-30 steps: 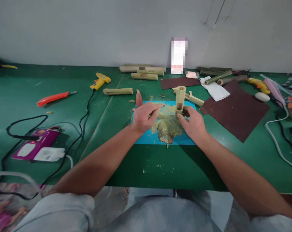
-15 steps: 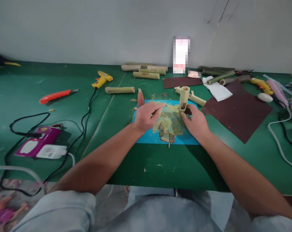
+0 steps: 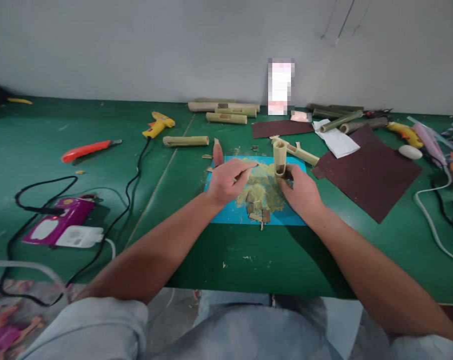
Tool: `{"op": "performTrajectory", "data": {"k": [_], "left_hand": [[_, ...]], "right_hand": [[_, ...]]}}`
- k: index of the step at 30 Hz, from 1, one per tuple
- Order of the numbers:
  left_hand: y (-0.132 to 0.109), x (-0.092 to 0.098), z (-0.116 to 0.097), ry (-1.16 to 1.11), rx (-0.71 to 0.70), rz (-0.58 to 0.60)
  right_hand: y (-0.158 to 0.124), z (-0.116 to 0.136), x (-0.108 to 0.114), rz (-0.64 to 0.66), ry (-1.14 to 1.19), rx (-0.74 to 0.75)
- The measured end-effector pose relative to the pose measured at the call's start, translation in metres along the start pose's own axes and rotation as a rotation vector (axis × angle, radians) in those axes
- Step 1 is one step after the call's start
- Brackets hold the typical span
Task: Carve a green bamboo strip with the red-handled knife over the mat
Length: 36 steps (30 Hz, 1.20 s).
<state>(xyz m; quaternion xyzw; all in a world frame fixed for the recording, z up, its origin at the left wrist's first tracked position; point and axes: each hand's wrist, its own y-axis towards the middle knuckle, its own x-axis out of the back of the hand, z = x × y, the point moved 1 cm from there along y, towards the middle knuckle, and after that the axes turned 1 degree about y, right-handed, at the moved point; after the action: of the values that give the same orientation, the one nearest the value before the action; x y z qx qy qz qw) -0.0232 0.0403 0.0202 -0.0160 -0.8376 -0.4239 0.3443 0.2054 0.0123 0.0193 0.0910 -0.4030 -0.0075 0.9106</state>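
Note:
My right hand (image 3: 301,187) grips the lower end of a short bamboo tube (image 3: 280,155) with a cut-out in its side, standing nearly upright. My left hand (image 3: 228,177) is closed in a pinch, the index finger pointing right; a tiny dark bit shows at its fingertip, too small to name. Under both hands lies a blue sheet (image 3: 226,216) strewn with yellowish bamboo dust (image 3: 262,195) and several brown scraps (image 3: 266,216). Beside the left hand rests a knife with a reddish handle (image 3: 218,154). Behind the right hand another cut bamboo piece (image 3: 301,154) lies flat.
Several bamboo tubes (image 3: 226,118) lie at the back, and one (image 3: 186,141) further left. A yellow glue gun (image 3: 158,125), a red-handled cutter (image 3: 87,150) and a purple power strip (image 3: 61,220) are left. Brown sandpaper (image 3: 369,175) and a white egg-shaped object (image 3: 410,152) lie right.
My right hand has moved the bamboo tube slightly left and down, turning it a little. My left hand stays almost where it was.

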Motion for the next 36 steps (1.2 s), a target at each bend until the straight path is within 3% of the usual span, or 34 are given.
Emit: {"op": "performTrajectory", "data": {"k": [26, 36], "left_hand": [[0.0018, -0.0001, 0.0016, -0.039, -0.116, -0.055], [0.0011, -0.0004, 0.002, -0.031, -0.099, -0.059]], "right_hand": [[-0.0006, -0.0016, 0.0012, -0.014, -0.008, 0.004], [0.0012, -0.0057, 0.0, -0.057, -0.024, 0.029]]}}
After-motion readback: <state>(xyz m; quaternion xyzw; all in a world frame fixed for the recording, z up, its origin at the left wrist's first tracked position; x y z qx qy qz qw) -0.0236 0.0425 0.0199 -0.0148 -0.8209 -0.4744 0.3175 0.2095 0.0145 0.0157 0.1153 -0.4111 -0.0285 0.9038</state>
